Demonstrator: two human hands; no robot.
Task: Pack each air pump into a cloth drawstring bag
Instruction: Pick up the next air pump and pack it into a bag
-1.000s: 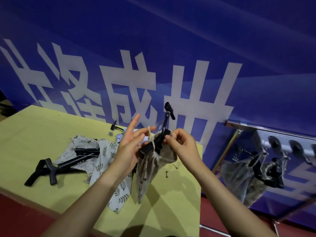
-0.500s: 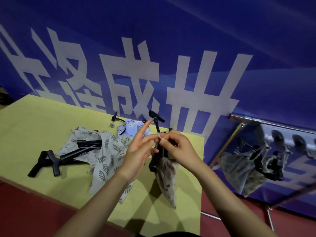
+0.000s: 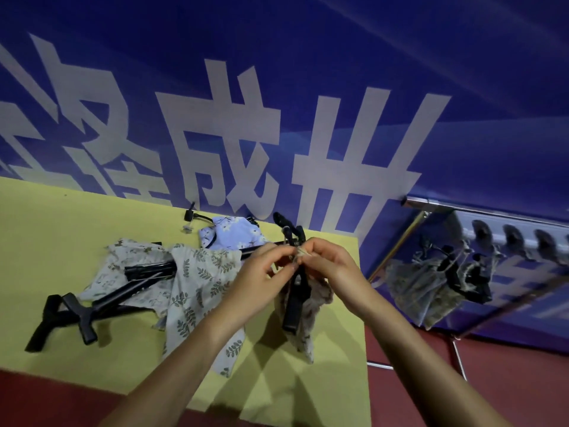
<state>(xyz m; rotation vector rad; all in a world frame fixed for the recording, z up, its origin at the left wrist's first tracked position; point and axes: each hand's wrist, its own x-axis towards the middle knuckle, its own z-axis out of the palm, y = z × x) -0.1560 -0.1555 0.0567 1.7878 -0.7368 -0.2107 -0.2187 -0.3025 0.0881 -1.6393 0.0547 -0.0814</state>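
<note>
A beige patterned drawstring bag [image 3: 304,322] hangs above the yellow table [image 3: 61,229], with a black air pump [image 3: 294,303] sticking out of its mouth. My left hand [image 3: 261,278] and my right hand [image 3: 329,266] meet at the bag's top, both pinching its drawstring [image 3: 300,252]. Two more black air pumps [image 3: 101,298] lie on the table at the left, partly under a leaf-print cloth bag [image 3: 197,285]. A light blue floral bag [image 3: 234,232] lies by the wall.
A small black pump fitting with a hose [image 3: 192,218] lies near the blue banner wall. To the right, a metal rack [image 3: 480,211] carries several packed bags [image 3: 431,288] on hooks. The table's right edge runs just beyond my hands.
My left hand's raised fingers have come down onto the drawstring beside the right hand. The bag has turned slightly and the pump's handle sits lower behind my fingers.
</note>
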